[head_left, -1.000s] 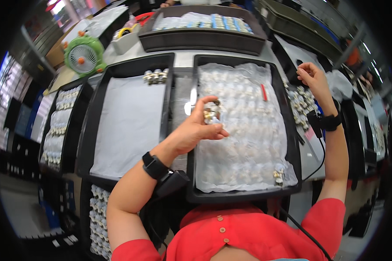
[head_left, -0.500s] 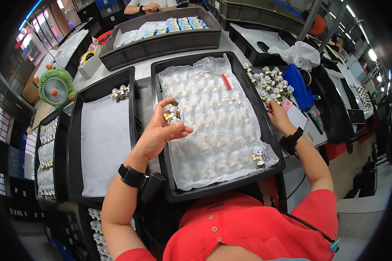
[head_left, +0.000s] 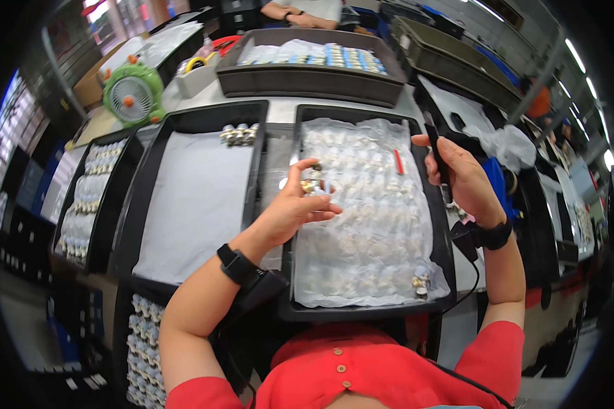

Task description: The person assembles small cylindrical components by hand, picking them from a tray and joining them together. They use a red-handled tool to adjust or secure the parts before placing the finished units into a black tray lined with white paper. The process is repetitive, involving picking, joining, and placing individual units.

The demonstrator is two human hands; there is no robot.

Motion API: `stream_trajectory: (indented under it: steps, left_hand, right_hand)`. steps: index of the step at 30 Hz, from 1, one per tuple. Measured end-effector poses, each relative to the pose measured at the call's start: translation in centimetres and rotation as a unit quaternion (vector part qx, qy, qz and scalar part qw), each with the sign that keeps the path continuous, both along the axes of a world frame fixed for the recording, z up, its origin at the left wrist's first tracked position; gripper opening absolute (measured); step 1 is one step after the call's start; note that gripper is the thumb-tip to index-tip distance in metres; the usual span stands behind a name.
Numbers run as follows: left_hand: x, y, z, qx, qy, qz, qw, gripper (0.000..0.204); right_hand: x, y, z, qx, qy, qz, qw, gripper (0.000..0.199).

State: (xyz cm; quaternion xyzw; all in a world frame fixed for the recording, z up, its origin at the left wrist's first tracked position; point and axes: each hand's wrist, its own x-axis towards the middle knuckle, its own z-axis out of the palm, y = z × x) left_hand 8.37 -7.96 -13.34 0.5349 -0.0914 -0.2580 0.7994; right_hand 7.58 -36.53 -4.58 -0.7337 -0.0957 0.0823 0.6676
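Between the thumb and fingers of my left hand (head_left: 290, 213) is a small painted figurine (head_left: 315, 185), held above the left part of a black tray (head_left: 372, 315). White crinkled wrapping (head_left: 361, 232) lines this tray, and rows of pale shapes show faintly through it. My right hand (head_left: 465, 178) is raised over the tray's right edge, closed round a slim black object (head_left: 440, 162) whose exact kind I cannot make out. On the wrapping lie a red strip (head_left: 398, 162) near the far right and another figurine (head_left: 421, 283) at the near right corner.
Left of it stands a paper-lined black tray (head_left: 194, 198) with several figurines (head_left: 239, 134) at its far corner. Further left are a tray of figurine rows (head_left: 92, 198) and a green fan (head_left: 133, 95). A grey crate (head_left: 310, 83) stands behind; a person's arms (head_left: 297, 15) show beyond.
My right hand has lifted from beside the figurine pile on the right and now holds the slim black object upright. My left hand still holds its figurine. The whole view has shifted.
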Motion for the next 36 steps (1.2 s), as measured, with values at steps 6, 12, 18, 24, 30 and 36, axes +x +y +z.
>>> stream_trajectory:
  steps: [6, 12, 18, 24, 30, 36]
  left_hand:
    - [0.4, 0.1, -0.6, -0.038, 0.007, 0.002, 0.999, 0.072]
    - [0.4, 0.0, -1.0, -0.049, 0.021, 0.027, 0.998, 0.071]
    - [0.2, -0.2, -1.0, -0.045, 0.041, 0.042, 0.997, 0.071]
    - [0.2, -0.3, -1.1, -0.027, 0.033, 0.047, 0.998, 0.070]
    - [0.2, -0.5, -1.3, -0.017, 0.024, 0.048, 0.998, 0.070]
    - [0.2, -0.4, -1.2, -0.025, 0.033, 0.045, 0.998, 0.070]
  right_hand:
    - [2.5, 7.9, -3.0, -0.061, -0.059, 0.071, 0.994, 0.021]
    - [2.9, 8.9, -8.7, -0.213, -0.169, 0.081, 0.959, 0.037]
    - [2.3, 9.9, -8.3, -0.191, -0.138, 0.102, 0.967, 0.038]
    - [2.7, 9.7, -8.9, -0.227, -0.193, 0.110, 0.948, 0.041]
    - [2.6, 9.5, -9.0, -0.207, -0.151, 0.101, 0.961, 0.039]
    - [2.7, 9.6, -9.0, -0.196, -0.164, 0.098, 0.962, 0.039]
